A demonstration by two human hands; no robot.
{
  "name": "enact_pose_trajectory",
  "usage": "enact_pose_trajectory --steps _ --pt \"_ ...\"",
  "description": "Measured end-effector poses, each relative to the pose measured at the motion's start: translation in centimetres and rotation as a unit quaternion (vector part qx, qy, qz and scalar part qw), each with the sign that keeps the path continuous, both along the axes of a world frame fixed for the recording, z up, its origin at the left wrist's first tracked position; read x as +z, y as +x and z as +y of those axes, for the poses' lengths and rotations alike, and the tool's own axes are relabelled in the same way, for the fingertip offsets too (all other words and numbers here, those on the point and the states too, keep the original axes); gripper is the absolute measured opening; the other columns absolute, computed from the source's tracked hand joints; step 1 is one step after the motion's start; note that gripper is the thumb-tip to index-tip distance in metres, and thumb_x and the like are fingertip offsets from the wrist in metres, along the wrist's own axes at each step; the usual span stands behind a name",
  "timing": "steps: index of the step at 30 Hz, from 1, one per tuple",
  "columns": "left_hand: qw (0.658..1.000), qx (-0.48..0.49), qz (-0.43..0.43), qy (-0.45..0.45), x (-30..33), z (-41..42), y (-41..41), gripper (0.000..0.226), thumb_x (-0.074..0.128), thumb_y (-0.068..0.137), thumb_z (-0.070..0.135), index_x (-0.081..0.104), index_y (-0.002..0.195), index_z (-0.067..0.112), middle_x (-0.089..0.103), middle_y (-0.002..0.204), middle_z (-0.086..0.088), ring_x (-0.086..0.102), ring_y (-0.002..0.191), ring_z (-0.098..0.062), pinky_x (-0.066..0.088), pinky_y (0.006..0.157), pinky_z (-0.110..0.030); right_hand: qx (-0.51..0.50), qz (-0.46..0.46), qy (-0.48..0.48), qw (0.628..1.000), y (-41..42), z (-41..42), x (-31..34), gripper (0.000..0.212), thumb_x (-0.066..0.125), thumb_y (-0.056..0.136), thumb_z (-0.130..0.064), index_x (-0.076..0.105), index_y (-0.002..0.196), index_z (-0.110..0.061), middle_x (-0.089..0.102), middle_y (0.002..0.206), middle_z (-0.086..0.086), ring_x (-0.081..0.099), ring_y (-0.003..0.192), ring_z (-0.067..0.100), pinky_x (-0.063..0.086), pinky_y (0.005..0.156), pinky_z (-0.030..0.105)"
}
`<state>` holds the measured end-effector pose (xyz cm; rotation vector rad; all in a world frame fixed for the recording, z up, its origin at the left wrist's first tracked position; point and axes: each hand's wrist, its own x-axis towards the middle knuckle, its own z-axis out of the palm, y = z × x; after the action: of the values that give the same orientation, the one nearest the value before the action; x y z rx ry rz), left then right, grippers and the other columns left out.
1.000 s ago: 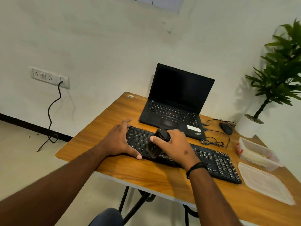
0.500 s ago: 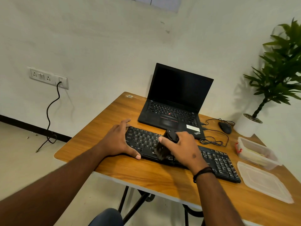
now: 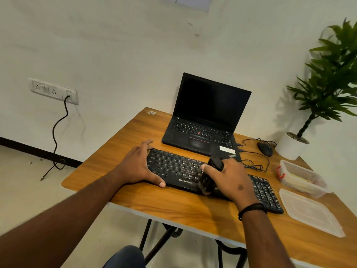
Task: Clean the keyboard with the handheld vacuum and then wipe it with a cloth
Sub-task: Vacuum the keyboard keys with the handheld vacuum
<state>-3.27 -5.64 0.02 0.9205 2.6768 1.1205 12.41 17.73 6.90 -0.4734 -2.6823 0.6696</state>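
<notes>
A black keyboard (image 3: 173,167) lies across the wooden table (image 3: 189,207) in front of the laptop. My right hand (image 3: 229,178) grips a small black handheld vacuum (image 3: 210,175), whose brush end rests on the keys near the keyboard's middle front. My left hand (image 3: 139,165) holds the keyboard's left end, thumb at the front edge and fingers at the back edge. No cloth is in view.
An open black laptop (image 3: 204,117) stands behind the keyboard. A wired mouse (image 3: 265,149) and its coiled cable lie to the right. A clear plastic box (image 3: 301,178) and its lid (image 3: 309,213) sit at the right edge. A potted plant (image 3: 293,144) stands at the back right.
My right hand has slid the vacuum rightward along the keyboard, from the left part to about the middle. My left hand has stayed on the keyboard's left end.
</notes>
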Motion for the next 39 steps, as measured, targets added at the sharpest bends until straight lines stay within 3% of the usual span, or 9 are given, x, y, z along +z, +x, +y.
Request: enact_pose_trajectory --steps 6,11,15,20,24,28,31,35,39 --pt "1.0 0.005 -0.004 -0.002 -0.1 0.0 -0.1 0.156 0.092 0.03 0.071 0.012 0.157 0.029 0.038 0.155 -0.001 0.034 0.141 -0.019 0.033 0.115 -0.04 -0.009 0.047 -0.072 0.996 -0.8 -3.6 -1.3 0.045 0.063 0.087 -0.054 0.063 0.065 -0.015 0.066 0.066 0.004 0.063 0.063 0.021 0.058 0.06 0.04" --pt "1.0 0.005 0.003 -0.013 0.0 0.1 -0.1 0.153 0.093 0.033 0.068 0.012 0.156 0.028 0.038 0.155 -0.001 0.034 0.141 -0.02 0.032 0.117 -0.041 0.059 0.066 -0.077 0.993 -2.8 -8.1 -2.2 0.044 0.063 0.088 -0.052 0.052 0.056 -0.024 0.055 0.058 -0.008 0.051 0.053 0.008 0.039 0.049 0.023" --pt "1.0 0.004 -0.004 -0.008 -0.1 -0.2 -0.2 0.158 0.087 0.026 0.078 0.012 0.156 0.03 0.037 0.155 0.0 0.033 0.141 -0.019 0.033 0.117 -0.041 -0.04 0.025 -0.073 0.996 -1.6 -4.2 -2.0 0.04 0.06 0.088 -0.057 0.061 0.07 -0.021 0.063 0.07 -0.004 0.061 0.066 0.012 0.052 0.058 0.031" --pt "1.0 0.001 -0.004 -0.003 -0.2 -0.1 -0.2 0.16 0.086 0.023 0.08 0.012 0.156 0.031 0.037 0.155 -0.001 0.033 0.142 -0.02 0.034 0.117 -0.041 -0.131 0.019 -0.033 0.991 0.5 -1.3 -1.9 0.043 0.06 0.088 -0.058 0.063 0.071 -0.018 0.063 0.065 -0.002 0.061 0.062 0.014 0.049 0.054 0.029" --pt "1.0 0.002 -0.003 -0.001 -0.2 0.1 -0.1 0.155 0.09 0.027 0.073 0.014 0.155 0.031 0.038 0.154 -0.001 0.033 0.142 -0.02 0.033 0.116 -0.04 -0.071 0.04 -0.076 0.994 -1.4 -5.8 -2.3 0.041 0.059 0.09 -0.054 0.059 0.068 -0.02 0.062 0.066 -0.004 0.06 0.061 0.01 0.053 0.055 0.027" --pt "1.0 0.0 -0.009 -0.002 -0.2 0.1 -0.1 0.15 0.088 0.029 0.069 0.015 0.154 0.029 0.041 0.153 -0.001 0.034 0.139 -0.019 0.035 0.116 -0.039 -0.033 0.093 -0.04 0.994 -2.7 -10.9 -3.3 0.046 0.055 0.091 -0.056 0.052 0.059 -0.023 0.056 0.058 -0.009 0.054 0.054 0.006 0.048 0.051 0.026" --pt "1.0 0.001 -0.012 -0.002 0.0 0.1 0.0 0.155 0.091 0.025 0.069 0.016 0.154 0.03 0.039 0.153 -0.001 0.034 0.14 -0.02 0.034 0.116 -0.04 -0.032 0.081 -0.085 0.993 -2.2 -9.3 -3.2 0.045 0.057 0.091 -0.055 0.055 0.06 -0.022 0.058 0.059 -0.009 0.056 0.056 0.006 0.046 0.052 0.024" --pt "1.0 0.0 -0.008 0.005 0.1 0.0 0.1 0.153 0.094 0.028 0.066 0.016 0.154 0.028 0.039 0.154 -0.002 0.034 0.142 -0.02 0.034 0.117 -0.042 -0.092 0.048 -0.15 0.983 0.0 -3.3 -2.9 0.034 0.065 0.089 -0.049 0.062 0.07 -0.021 0.066 0.069 -0.002 0.065 0.067 0.012 0.06 0.068 0.035" --pt "1.0 0.0 -0.008 0.01 -0.1 0.0 0.1 0.154 0.094 0.026 0.068 0.017 0.154 0.027 0.041 0.153 -0.002 0.033 0.143 -0.019 0.032 0.119 -0.043 -0.152 0.086 -0.179 0.968 1.5 -0.9 -2.5 0.04 0.069 0.086 -0.046 0.058 0.06 -0.017 0.062 0.063 0.0 0.059 0.06 0.016 0.05 0.057 0.031"
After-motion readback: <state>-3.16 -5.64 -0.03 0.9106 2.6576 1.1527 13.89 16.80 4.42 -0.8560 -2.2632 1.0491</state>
